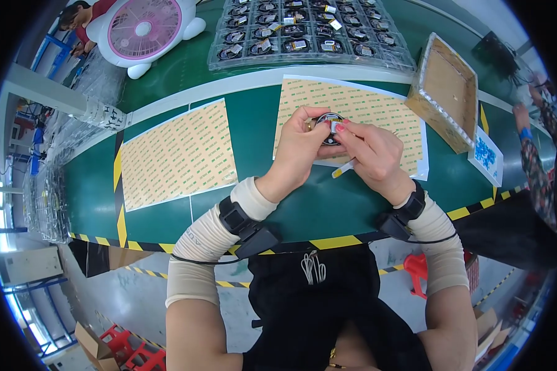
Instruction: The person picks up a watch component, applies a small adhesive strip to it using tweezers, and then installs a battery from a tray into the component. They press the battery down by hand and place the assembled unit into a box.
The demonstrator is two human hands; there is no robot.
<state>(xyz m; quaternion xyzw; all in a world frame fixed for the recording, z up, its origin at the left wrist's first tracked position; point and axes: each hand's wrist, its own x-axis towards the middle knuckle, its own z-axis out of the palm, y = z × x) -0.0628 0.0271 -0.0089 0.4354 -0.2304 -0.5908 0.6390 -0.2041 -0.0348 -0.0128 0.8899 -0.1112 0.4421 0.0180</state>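
My left hand [296,147] is closed round the edge of a round black part [330,141], holding it above a tan backing sheet. A small white label [334,127] shows on the part's upper face. My right hand [375,153] is closed, its thumb and forefinger pressed together at that label. From under the right hand's fingers sticks out a white strip with a yellow end [343,169]; whether it is attached to the part I cannot tell. The tan sheet with green print [303,99] lies on the green table beneath both hands.
A second tan sheet [179,154] lies at the left. Clear trays [254,62] with several round black parts stand at the back, beside a pink-and-white fan [143,29]. At right are a cardboard box [442,93] and a card with blue pieces [487,157]. Other people are at both sides.
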